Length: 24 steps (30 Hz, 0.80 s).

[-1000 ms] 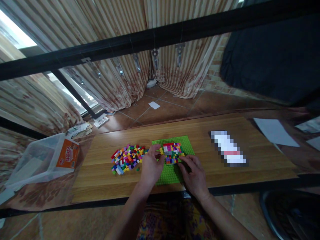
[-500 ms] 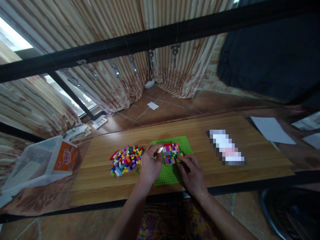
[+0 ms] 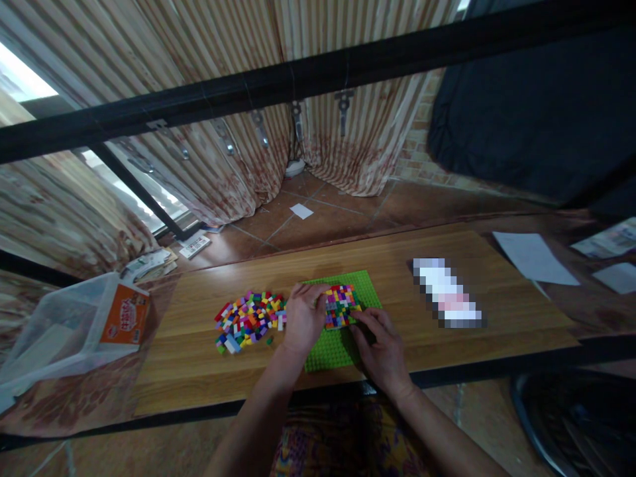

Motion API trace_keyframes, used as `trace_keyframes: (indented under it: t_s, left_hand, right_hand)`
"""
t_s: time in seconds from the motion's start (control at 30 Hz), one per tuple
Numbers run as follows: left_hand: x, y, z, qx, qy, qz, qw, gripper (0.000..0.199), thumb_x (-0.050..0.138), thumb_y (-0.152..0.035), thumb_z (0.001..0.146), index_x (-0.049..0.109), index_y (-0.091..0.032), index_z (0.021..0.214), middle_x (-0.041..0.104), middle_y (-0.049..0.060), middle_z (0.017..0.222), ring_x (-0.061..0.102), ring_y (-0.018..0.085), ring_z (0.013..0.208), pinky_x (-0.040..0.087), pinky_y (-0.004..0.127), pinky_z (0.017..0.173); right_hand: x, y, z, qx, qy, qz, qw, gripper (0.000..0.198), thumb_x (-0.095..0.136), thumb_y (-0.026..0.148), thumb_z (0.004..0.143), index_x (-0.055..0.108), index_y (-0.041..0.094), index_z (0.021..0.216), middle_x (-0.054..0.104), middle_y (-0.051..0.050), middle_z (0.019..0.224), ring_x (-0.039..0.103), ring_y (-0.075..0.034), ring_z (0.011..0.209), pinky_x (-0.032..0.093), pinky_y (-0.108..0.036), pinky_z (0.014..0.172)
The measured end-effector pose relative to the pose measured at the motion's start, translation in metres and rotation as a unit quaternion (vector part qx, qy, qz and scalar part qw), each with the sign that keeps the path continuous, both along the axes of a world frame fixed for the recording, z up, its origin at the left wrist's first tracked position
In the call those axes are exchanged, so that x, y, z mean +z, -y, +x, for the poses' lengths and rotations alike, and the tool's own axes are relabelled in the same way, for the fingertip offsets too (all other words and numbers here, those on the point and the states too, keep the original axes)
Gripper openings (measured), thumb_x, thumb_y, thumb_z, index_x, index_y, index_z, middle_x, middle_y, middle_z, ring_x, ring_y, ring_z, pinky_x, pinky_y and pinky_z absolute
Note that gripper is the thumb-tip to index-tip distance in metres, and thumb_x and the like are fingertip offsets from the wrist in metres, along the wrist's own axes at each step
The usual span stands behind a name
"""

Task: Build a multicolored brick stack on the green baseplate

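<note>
A green studded baseplate point(image 3: 328, 353) lies on the wooden tabletop. On it sits a dense, many-coloured block of toy bricks point(image 3: 340, 306). My left hand point(image 3: 303, 318) is at the block's left side, its fingers closed together at the upper left corner; whatever is between the fingertips is hidden. My right hand point(image 3: 382, 344) lies over the baseplate's right part, with bent fingers gripping the block's lower right edge. Left of my left hand is a heap of loose toy bricks point(image 3: 251, 318) in mixed colours.
On the wooden tabletop point(image 3: 199, 371), a blurred-out flat object point(image 3: 450, 293) lies to the right. A clear plastic bin point(image 3: 64, 331) with an orange label stands at the left. White paper point(image 3: 534, 257) lies at the far right. A dark rail point(image 3: 223, 86) crosses above the table.
My left hand has turned slightly, its fingertips moving down against the block's corner; the pale glint at them is now hidden. My right hand stays at the edge. The view shifts slightly.
</note>
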<state>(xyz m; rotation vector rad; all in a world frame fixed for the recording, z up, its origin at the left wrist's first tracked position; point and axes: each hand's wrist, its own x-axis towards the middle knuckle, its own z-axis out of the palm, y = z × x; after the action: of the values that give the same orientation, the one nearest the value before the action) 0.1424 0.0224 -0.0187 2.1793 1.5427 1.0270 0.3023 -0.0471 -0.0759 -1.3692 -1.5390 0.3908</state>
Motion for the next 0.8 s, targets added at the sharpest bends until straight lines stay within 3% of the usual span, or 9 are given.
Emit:
trace_keyframes:
  t_s: [0.27,0.57,0.67,0.8]
  left_hand:
    - [-0.005,-0.004,0.004,-0.007,-0.009,0.010,1.000,0.026,0.057,-0.009,0.082,0.069,-0.022,0.101,0.070,0.005,0.094,0.061,0.022,0.092,0.047,0.037,0.086]
    - [-0.013,0.001,0.001,0.044,0.113,-0.038,0.992,0.031,0.058,-0.007,0.077,0.064,-0.020,0.104,0.069,0.005,0.099,0.063,0.019,0.089,0.051,0.035,0.084]
    - [-0.020,0.000,-0.001,0.055,0.215,-0.092,0.971,0.036,0.057,-0.007,0.073,0.064,-0.019,0.107,0.069,0.006,0.104,0.063,0.017,0.088,0.052,0.034,0.083]
    - [-0.021,-0.004,-0.002,0.065,0.368,-0.166,0.913,0.029,0.057,-0.014,0.075,0.068,-0.018,0.102,0.071,0.006,0.106,0.064,0.017,0.096,0.050,0.034,0.090]
  right_hand:
    - [-0.001,0.000,0.000,-0.004,0.010,-0.010,1.000,0.023,0.055,0.026,0.090,0.066,0.024,0.110,0.057,-0.007,0.100,0.059,-0.020,0.095,0.053,-0.036,0.084]
    - [0.000,0.000,0.000,-0.007,0.006,-0.007,1.000,0.023,0.054,0.026,0.090,0.066,0.025,0.110,0.057,-0.007,0.099,0.059,-0.020,0.094,0.052,-0.037,0.085]
    - [-0.002,0.000,0.001,-0.012,0.011,-0.006,1.000,0.023,0.054,0.028,0.090,0.066,0.025,0.109,0.057,-0.007,0.100,0.059,-0.020,0.095,0.052,-0.037,0.084]
    - [-0.003,0.000,0.001,-0.011,0.012,-0.008,1.000,0.022,0.055,0.028,0.089,0.067,0.025,0.108,0.057,-0.007,0.100,0.059,-0.020,0.094,0.053,-0.037,0.083]
